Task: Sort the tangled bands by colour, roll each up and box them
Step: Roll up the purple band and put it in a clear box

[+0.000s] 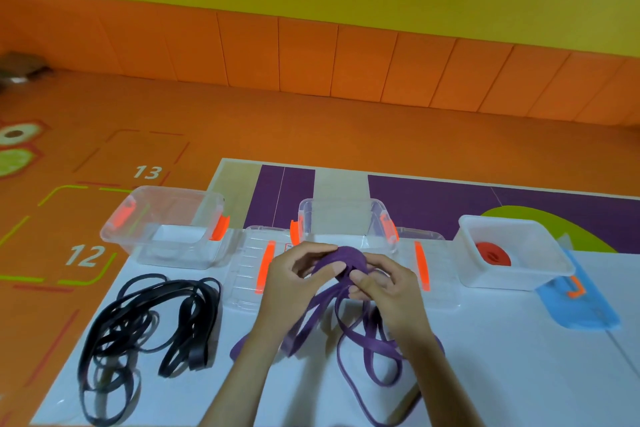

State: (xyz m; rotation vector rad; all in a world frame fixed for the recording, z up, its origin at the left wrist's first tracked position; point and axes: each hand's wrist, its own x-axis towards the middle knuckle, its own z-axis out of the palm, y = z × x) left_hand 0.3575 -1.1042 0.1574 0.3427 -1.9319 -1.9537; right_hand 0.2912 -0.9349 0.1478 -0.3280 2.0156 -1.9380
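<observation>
Snugly between hands (298,274) (386,284) — purple band (348,258) (part-rolled).

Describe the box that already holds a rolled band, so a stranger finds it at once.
On the pale table, three clear boxes stand in a row along its far side. Take the rightmost box. Unlike the left box and middle box, it alone holds a red roll.
</observation>
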